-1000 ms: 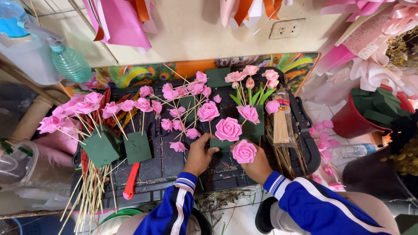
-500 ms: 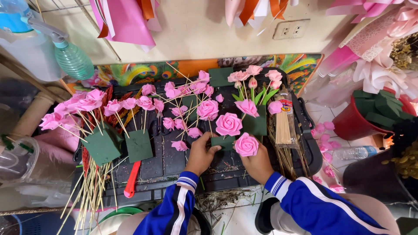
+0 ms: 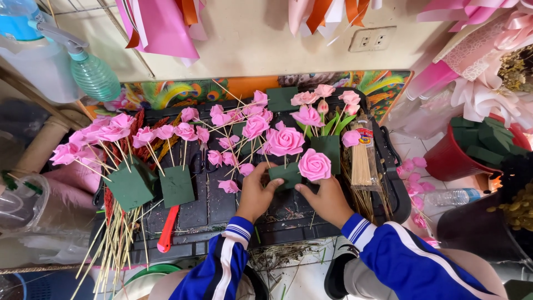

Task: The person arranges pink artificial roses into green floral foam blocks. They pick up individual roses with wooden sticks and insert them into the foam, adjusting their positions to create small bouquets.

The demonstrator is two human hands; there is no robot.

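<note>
My left hand [image 3: 255,191] and my right hand [image 3: 327,197] both grip a small dark green foam block [image 3: 286,175] near the middle of a black tray [image 3: 222,205]. Two pink foam roses stand in that block: a large one [image 3: 286,140] at the back and another [image 3: 314,164] just above my right hand. Both sleeves are blue with white stripes.
Two more green foam blocks [image 3: 130,186] [image 3: 176,186] at left hold several pink roses on sticks. Another block [image 3: 327,150] with roses stands behind. A packet of skewers [image 3: 363,158] lies right; loose skewers [image 3: 114,250] and a red-handled tool [image 3: 167,228] lie left. A red bucket of foam [image 3: 449,158] and spray bottle [image 3: 91,72] are nearby.
The view has shifted slightly. Both hands stay on the green block with the two roses; the block looks barely moved.
</note>
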